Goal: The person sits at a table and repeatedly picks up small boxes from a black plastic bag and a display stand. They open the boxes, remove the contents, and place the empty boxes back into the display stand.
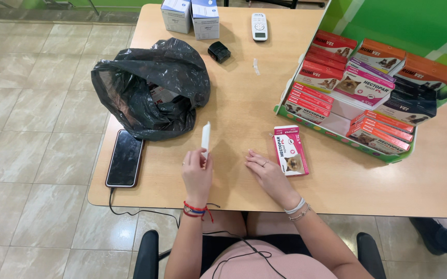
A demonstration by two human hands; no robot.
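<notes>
a: head view: what do your hands hold?

b: your left hand [196,173] pinches a slim white tube [206,138] upright, clear of the table [234,119]. your right hand [266,170] lies flat and empty, fingers just beside a pink box [289,150], steadying nothing.

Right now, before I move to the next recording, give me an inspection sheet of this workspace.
Surface: light wooden table, rounded corners.
Job's things: small white strip, upright; flat pink box lying on the table.
Clutter: black plastic bag, open; dark phone, face up; two white boxes; white remote; small black case; display tray of red and pink boxes.
Fingers: left hand pinches the strip; right hand rests flat beside the pink box.
Cables: black cable from the phone.
Surroundings: tiled floor, black chair, green wall.
</notes>
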